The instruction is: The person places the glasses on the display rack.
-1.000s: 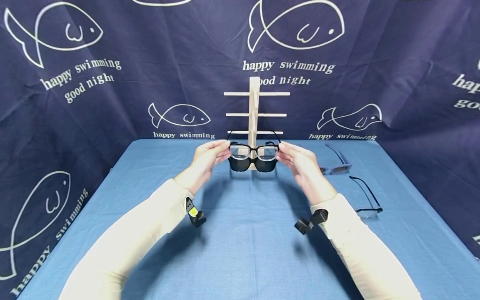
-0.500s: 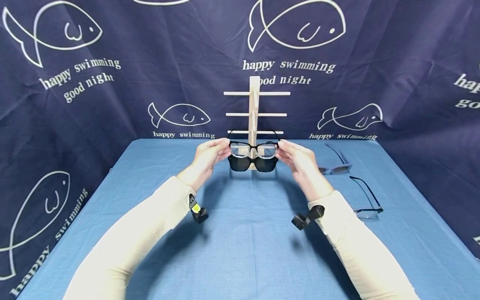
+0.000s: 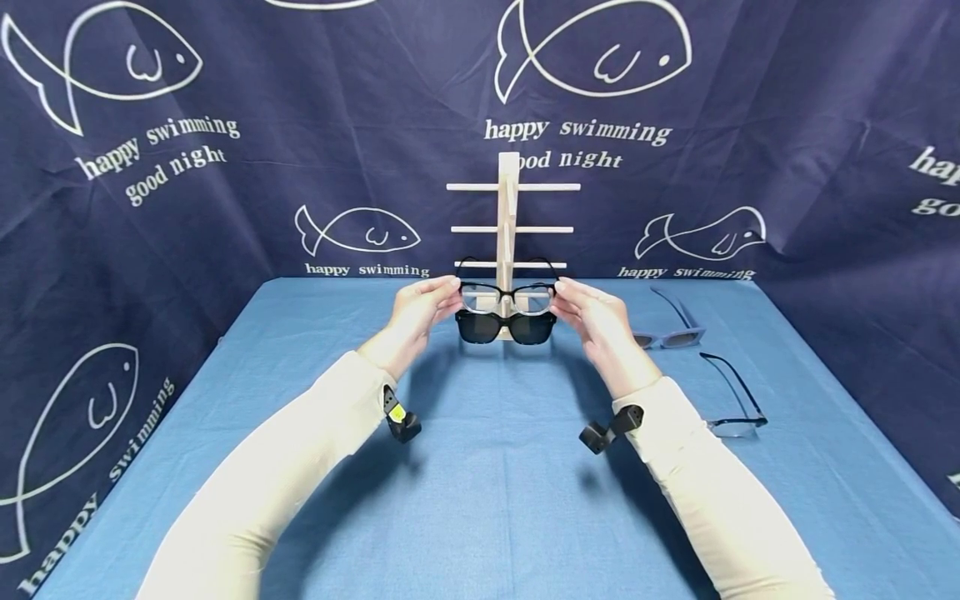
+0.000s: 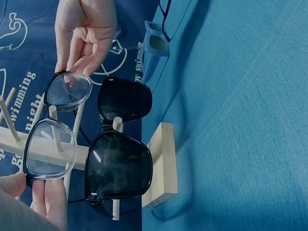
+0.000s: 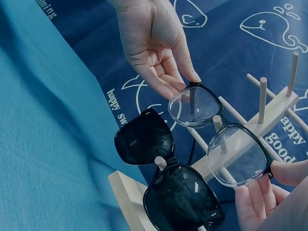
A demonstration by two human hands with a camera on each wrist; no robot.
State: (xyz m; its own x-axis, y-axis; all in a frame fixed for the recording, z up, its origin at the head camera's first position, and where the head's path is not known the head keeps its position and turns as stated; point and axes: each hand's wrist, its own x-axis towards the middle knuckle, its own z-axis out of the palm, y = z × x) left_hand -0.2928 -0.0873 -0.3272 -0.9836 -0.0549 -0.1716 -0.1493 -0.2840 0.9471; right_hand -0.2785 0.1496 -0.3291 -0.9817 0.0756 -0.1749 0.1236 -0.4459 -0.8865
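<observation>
A pair of clear-lensed eyeglasses [image 3: 480, 299] with a dark upper rim is held level between both hands. My left hand [image 3: 417, 315] pinches the left end of the frame between thumb and fingers. At the opposite end, my right hand [image 3: 597, 317] pinches the other corner. Behind them rises a pale wooden display stand [image 3: 508, 192] with crossbars, and a peg shows at the bridge of the eyeglasses in both wrist views. Just below, black sunglasses [image 3: 480, 327] rest on the stand's lowest level, their bridge over a peg [image 5: 160, 162].
On the right of the blue cloth-covered table [image 3: 465, 500] lie blue-framed sunglasses [image 3: 681, 338]. Nearer the front, other black-framed glasses [image 3: 738, 421] sit partly behind the right sleeve. A navy fish-print curtain [image 3: 360, 150] closes off the back and sides.
Both hands stay on the eyeglasses, which have shifted up very slightly, showing more of the black sunglasses. The wrists and forearms have drawn slightly inward.
</observation>
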